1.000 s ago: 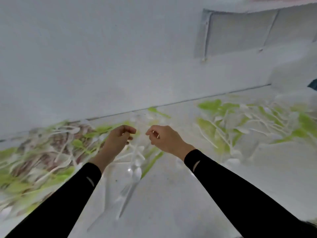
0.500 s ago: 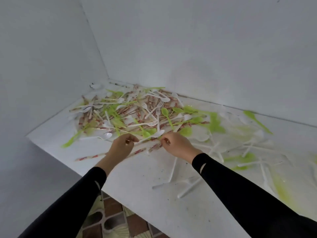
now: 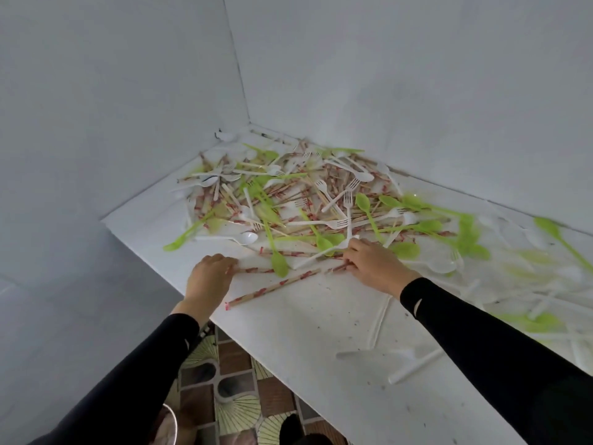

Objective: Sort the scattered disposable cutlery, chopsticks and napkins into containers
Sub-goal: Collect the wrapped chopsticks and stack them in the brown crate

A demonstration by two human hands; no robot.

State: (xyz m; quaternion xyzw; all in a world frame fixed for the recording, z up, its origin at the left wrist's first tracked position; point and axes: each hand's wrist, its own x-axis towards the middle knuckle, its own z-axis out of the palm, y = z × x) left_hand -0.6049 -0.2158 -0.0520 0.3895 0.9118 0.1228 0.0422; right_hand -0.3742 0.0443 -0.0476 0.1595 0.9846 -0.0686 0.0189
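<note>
Left hand point(image 3: 210, 277) now pinches a chopstick point(image 3: 253, 270) end, right hand point(image 3: 375, 266) curls on another | your hands have moved apart, near counter point(image 3: 321, 348) front edge | sorting barely begun

Both arms reach forward, left hand point(image 3: 210, 277) and right hand point(image 3: 377, 266) palm-down, fingers seemingly curled under.

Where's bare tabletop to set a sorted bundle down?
Free: the near edge of the table, between left hand and right hand, below the wrapped chopsticks. Crowded: the corner pile beyond them and scattered cutlery at right.
</note>
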